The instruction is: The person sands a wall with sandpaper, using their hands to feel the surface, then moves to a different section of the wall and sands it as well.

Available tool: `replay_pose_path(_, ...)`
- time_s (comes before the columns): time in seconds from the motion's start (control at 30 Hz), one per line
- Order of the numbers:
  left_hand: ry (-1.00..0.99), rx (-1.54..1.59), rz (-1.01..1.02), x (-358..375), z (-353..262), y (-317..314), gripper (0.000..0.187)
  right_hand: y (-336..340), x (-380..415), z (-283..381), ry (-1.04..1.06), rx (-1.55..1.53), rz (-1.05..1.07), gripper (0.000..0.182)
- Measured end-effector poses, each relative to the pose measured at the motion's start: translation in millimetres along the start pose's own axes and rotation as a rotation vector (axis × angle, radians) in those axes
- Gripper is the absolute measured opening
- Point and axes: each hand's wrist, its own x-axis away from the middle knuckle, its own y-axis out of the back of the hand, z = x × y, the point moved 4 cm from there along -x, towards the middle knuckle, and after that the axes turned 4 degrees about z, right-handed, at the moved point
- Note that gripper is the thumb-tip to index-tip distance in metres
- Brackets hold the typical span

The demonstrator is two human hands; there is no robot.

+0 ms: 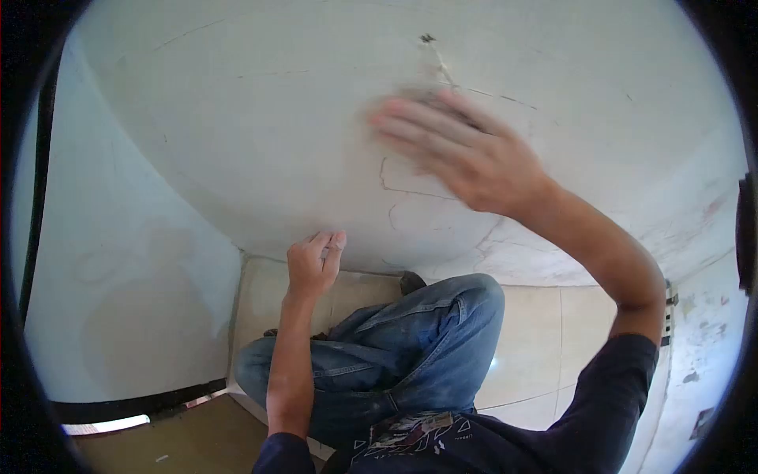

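Note:
My right hand (474,154) is raised against the pale wall (268,118), its fingers stretched together toward the left and smeared by motion. A dark grey, thin-looking piece (452,105) shows between its thumb and fingers; the blur hides what kind of thing it is. Lower down, my left hand (314,261) is closed with fingertips and thumb drawn together close to the wall's foot. Pale dust coats those fingers. Whether anything sits inside that grip is hidden.
Thin cracks and a small dark hole (427,38) mark the wall. A second wall (126,261) meets it at the left corner. My bent legs in jeans (395,340) rest over the tiled floor (529,340). Peeling paint covers the right wall (699,347).

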Motion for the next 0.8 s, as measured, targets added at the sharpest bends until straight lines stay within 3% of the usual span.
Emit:
replay_pose_path(0.07, -0.001, 0.07, -0.044, -4, -3, 1, 0.029, 11, 24, -8, -0.032, 0.105, 0.056, 0.052)
replay_pose_path(0.17, 0.057, 0.005, 0.047, -3, -8, 3, 0.033, 10, 25, -5, -0.057, 0.14, 0.011, 0.048)
replay_pose_path(0.43, -0.002, -0.047, 0.012, 0, -6, 8, 0.03, -18, -89, 25, 0.061, 0.133, -0.174, 0.051)
replay_pose_path(0.53, 0.017, -0.013, -0.017, -2, 0, 11, 0.03, -5, -66, 11, 0.064, -0.064, -0.15, 0.05)
replay_pose_path(0.67, -0.02, 0.042, -0.055, -5, -7, 11, 0.028, 15, 5, -8, -0.012, 0.084, 0.009, 0.052)
replay_pose_path(0.8, -0.029, 0.03, -0.039, -5, -11, 13, 0.026, 21, 40, -19, -0.068, 0.224, 0.037, 0.052)
